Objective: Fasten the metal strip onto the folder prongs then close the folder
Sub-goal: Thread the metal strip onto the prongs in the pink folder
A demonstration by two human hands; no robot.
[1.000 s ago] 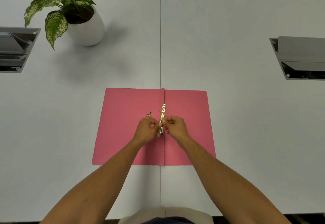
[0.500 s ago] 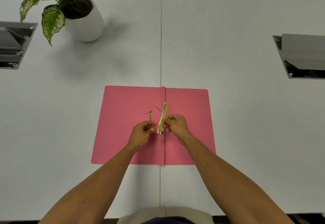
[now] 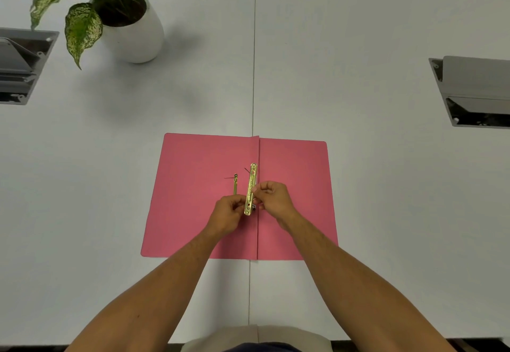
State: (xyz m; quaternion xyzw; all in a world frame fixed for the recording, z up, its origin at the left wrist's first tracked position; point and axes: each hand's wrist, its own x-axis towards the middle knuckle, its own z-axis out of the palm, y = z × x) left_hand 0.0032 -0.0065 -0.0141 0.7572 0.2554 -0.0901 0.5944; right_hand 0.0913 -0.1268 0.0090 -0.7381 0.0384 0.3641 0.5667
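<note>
- Pink folder (image 3: 193,200) lies open flat on the white table (image 3: 358,186), spine on the table seam.
- Metal strip (image 3: 251,188) is held just left of the spine, running along it, far end angled up off the cover.
- Right hand (image 3: 273,200) pinches the strip mid-length between thumb and fingertips.
- Left hand (image 3: 229,213) is curled at the strip's near end; can't tell if it's gripping the strip or the near prong, the contact is hidden.
- One prong (image 3: 235,184) stands free on the left cover, just beside the strip, not threaded.
- Step in hand, my read: seat the near hole first, then swing the far end over the free prong.
- Keep the strip parallel to the spine; skew will likely bind on the prong.
- Then bend the prongs flat and lock them before closing the cover.
</note>
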